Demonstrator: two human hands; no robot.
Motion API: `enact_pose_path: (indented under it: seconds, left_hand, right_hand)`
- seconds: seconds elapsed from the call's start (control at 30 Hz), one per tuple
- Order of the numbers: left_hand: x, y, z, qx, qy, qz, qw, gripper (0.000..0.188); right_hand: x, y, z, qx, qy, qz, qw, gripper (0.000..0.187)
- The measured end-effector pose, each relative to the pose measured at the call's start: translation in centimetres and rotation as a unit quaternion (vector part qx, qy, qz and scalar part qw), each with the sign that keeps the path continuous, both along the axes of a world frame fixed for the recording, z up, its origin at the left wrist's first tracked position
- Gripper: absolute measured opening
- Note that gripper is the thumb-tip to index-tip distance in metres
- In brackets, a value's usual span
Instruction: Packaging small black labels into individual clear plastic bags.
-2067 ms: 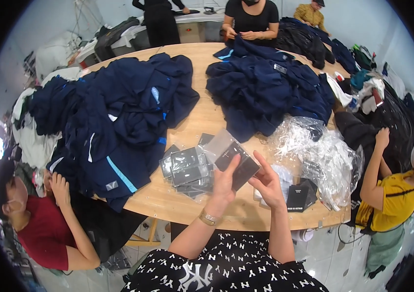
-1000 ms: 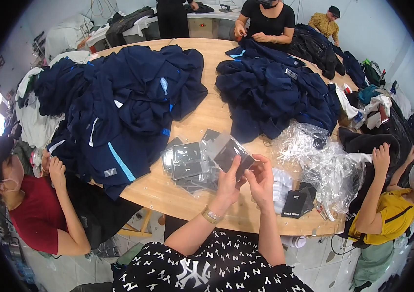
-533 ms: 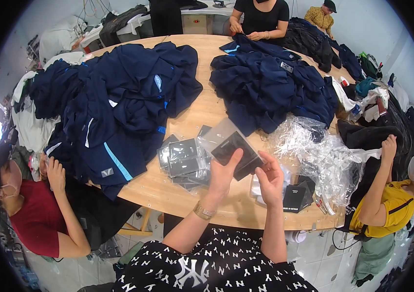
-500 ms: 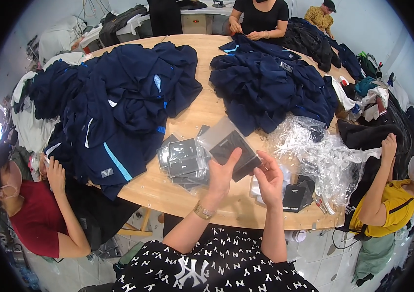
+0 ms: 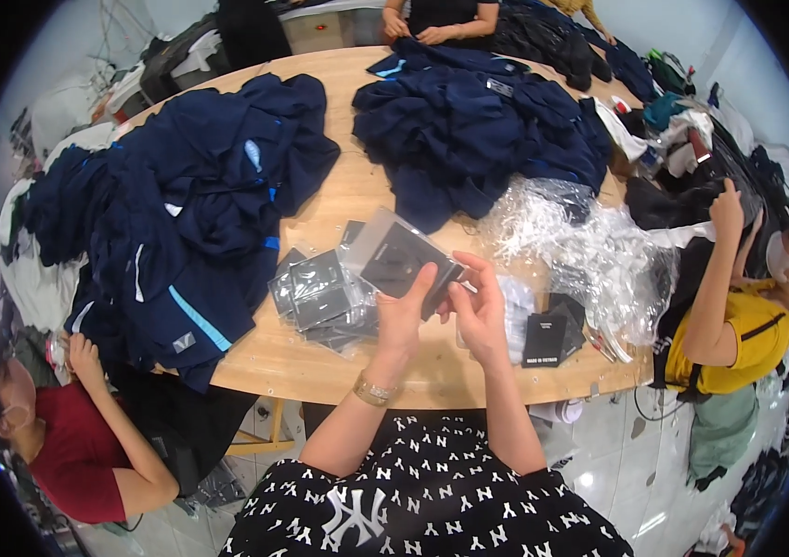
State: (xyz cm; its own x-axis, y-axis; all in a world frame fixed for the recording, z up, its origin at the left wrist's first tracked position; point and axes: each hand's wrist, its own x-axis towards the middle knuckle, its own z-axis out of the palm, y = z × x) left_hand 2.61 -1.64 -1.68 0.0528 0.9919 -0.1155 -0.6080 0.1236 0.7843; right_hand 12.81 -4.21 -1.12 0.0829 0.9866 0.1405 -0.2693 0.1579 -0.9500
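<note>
A dark card in a clear plastic sleeve [image 5: 404, 266] is held up above a pale wooden surface [image 5: 357, 181] in a crowded garment workroom. The packet is clamped in the grip of the left hand [image 5: 401, 313], the thumb laid flat across it. Its lower-right end is met by the fingertips of the right hand [image 5: 480, 311], gathered close together; whether that grip is pinched on the edge cannot be told. How deep the card is seated in its sleeve cannot be made out either.

The sleeving is judged to be part done. A loose, overlapping pile of sleeved cards [image 5: 317, 286] is seen just beside the left hand, while bare black cards [image 5: 544, 340] are left without sleeves to the right, near a pale translucent stack [image 5: 517, 302] and a mass of crumpled clear plastic [image 5: 589, 243].

Beyond, the surface is covered by two heaps of navy garments, one at left [image 5: 204, 181] and one at right [image 5: 473, 135]. The surface is flanked by co-workers in dark red [image 5: 79, 464] and yellow [image 5: 747, 330].
</note>
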Motion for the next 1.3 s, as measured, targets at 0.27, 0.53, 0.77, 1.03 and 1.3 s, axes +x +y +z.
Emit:
enact_pose_path:
  seconds: [0.27,0.53,0.77,1.03,1.3]
  left_hand:
    - [-0.4,0.8,-0.2,-0.025,0.008,-0.038,0.999,0.012]
    - [-0.5,0.0,-0.5,-0.020,0.029,-0.072,0.997,0.014]
    - [-1.2,0.1,-0.6,-0.048,0.033,-0.064,0.996,0.018]
    - [-0.8,-0.4,-0.1,-0.044,0.004,-0.073,0.996,0.016]
    - [-0.5,-0.6,-0.1,-0.018,0.028,-0.077,0.996,0.016]
  right_hand:
    - [0.7,0.0,0.8,-0.030,0.061,0.035,0.997,0.045]
    - [0.6,-0.2,0.3,-0.077,0.034,0.016,0.996,0.044]
    - [0.2,-0.1,0.6,-0.068,0.069,0.023,0.995,0.042]
    - [0.9,-0.3,0.8,-0.061,0.039,0.024,0.997,0.047]
    - [0.7,-0.3,0.5,-0.033,-0.024,-0.008,0.999,0.044]
